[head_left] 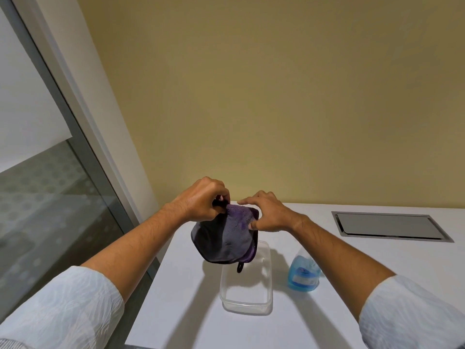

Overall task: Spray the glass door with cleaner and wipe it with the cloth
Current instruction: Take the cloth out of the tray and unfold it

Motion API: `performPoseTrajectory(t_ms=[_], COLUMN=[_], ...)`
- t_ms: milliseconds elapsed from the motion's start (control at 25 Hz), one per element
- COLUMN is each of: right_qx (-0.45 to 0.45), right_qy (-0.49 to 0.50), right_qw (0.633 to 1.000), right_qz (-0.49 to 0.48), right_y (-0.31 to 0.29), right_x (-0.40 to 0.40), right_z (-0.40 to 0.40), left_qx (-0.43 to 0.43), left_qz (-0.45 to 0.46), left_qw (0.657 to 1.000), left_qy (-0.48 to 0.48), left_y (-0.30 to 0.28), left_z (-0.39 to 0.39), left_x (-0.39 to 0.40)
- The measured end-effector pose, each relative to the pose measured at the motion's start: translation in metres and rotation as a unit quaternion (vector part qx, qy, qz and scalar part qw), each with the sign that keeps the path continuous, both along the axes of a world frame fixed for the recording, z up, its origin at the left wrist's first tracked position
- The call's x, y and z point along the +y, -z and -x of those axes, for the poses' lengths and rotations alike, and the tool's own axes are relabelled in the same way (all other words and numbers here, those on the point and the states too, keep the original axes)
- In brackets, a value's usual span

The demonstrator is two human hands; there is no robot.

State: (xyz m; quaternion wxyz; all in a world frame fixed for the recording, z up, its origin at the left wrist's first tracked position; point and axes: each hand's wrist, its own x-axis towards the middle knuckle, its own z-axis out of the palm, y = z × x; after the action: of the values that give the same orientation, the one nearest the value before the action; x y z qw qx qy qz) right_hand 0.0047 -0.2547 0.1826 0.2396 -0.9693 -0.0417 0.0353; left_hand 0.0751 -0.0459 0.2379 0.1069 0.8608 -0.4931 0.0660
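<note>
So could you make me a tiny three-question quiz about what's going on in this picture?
1. True or false: the purple and grey microfibre cloth is held up by both hands.
2. What stands right of the clear plastic tub on the white table?
3. The cloth hangs: A) over the tub B) against the glass door C) on the metal hatch

Key: 1 true: left hand and right hand pinch its top. 2 the blue liquid cleaner bottle. 3 A.
</note>
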Motion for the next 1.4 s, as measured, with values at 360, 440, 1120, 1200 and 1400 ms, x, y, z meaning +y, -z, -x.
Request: performPoseTrajectory(t_ms=[360, 440, 1120, 1200, 1400], right_qx=[-0.024, -0.026, -0.058, -0.046, 0.013], right_qy=[-0.002, 0.0, 0.029, 0.035, 0.049], right_qw=[0.999, 0.999, 0.998, 0.998, 0.998], right_qz=[-0.035, -0.046, 0.013, 0.022, 0.039], right_y=[-0.022, -0.029, -0.064, -0.067, -0.077], right_x=[-0.004, -0.007, 0.015, 0.022, 0.032], right_z=[-0.01, -0.012, -0.034, -0.038, -0.047], left_qx=[0.029, 0.037, 0.123, 0.124, 0.154], left_qz=[0.051, 0.054, 0.05, 0.041, 0.029], left_qw=[0.997, 0.996, 0.98, 0.979, 0.974], left_qy=[-0.045, -0.066, -0.151, -0.159, -0.166], left_y=[0.003, 0.005, 0.004, 0.001, -0.005], left_z=[-0.006, -0.009, -0.04, -0.045, -0.056], left_x=[0.021, 0.025, 0.06, 0.064, 0.074])
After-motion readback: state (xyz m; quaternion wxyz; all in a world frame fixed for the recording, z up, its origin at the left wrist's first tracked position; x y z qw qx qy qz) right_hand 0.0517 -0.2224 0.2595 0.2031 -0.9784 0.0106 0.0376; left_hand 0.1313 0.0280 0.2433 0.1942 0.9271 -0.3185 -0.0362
